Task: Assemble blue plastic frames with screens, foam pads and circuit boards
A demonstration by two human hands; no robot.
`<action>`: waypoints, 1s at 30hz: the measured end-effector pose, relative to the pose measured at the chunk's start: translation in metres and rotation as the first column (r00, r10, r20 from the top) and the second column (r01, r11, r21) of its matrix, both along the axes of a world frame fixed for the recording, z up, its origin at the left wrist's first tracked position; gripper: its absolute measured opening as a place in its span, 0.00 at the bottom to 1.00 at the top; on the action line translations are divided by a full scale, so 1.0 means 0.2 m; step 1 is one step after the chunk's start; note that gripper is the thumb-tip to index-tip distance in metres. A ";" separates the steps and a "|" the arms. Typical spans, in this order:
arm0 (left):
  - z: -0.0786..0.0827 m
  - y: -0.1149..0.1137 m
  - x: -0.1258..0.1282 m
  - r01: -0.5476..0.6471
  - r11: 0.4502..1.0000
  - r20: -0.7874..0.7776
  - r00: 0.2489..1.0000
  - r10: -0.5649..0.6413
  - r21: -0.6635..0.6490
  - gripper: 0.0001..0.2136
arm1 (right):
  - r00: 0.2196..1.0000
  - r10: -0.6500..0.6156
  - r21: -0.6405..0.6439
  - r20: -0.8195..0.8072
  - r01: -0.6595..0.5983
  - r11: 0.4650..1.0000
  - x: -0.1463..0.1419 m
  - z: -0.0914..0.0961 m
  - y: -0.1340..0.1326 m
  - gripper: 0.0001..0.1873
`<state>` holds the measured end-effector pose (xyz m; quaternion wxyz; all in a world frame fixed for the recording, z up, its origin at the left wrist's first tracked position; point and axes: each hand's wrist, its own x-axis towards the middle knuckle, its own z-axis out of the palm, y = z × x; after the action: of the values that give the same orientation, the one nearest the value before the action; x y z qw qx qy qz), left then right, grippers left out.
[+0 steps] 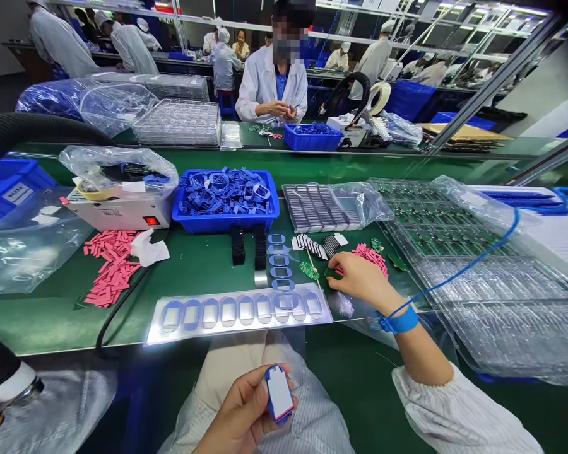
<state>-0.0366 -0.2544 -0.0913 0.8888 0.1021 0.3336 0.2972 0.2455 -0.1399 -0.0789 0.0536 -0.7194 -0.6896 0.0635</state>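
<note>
Left hand: the left hand (239, 413) sits low at the bottom of the view, over the lap of a white striped coat, its fingers and thumb closed around a blue-framed white rectangular piece (279, 393).

Held piece: it stands nearly upright in that grip, its long axis tilted slightly, and lies directly against the left hand, well below the surface's edge.

Right hand: the right hand (362, 280) reaches forward across the surface, the forearm angled up and left, with a blue wrist strap (399, 321) at the wrist. Its fingertips (334, 273) are at a small green circuit board (328, 273), beside a pile of pink strips (370, 258); whether they pinch the board, I cannot tell.

Hands: well apart, the left nearer the held piece.

Surface: a green-topped surface (196, 271) carries a clear sheet of blue-ringed oval pieces (239, 313), a blue plastic crate of blue frames (227, 224), and clear trays of green circuit boards (435, 221).

Across: a co-worker's hands (281, 110) work separately beyond.
</note>
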 end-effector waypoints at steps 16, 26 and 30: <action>0.09 0.03 0.12 -0.085 0.990 0.036 0.996 0.081 0.113 0.18 | 0.384 0.451 0.490 -0.806 0.005 0.872 -0.37 0.07 -0.46 0.14; 0.12 0.01 0.09 -0.123 0.992 0.021 0.992 0.123 0.010 0.16 | 0.284 0.485 0.508 -0.827 0.010 0.861 -0.45 0.00 -0.56 0.14; 0.12 0.01 0.09 -0.134 0.990 -0.019 0.991 0.135 0.045 0.17 | 0.379 0.480 0.499 -0.791 -0.054 0.865 -0.43 0.01 -0.57 0.16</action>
<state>-0.0190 -0.2517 -0.0670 0.8606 0.1018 0.3429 0.3626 0.1587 -0.2545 -0.0762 0.5436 -0.4209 -0.6590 0.3050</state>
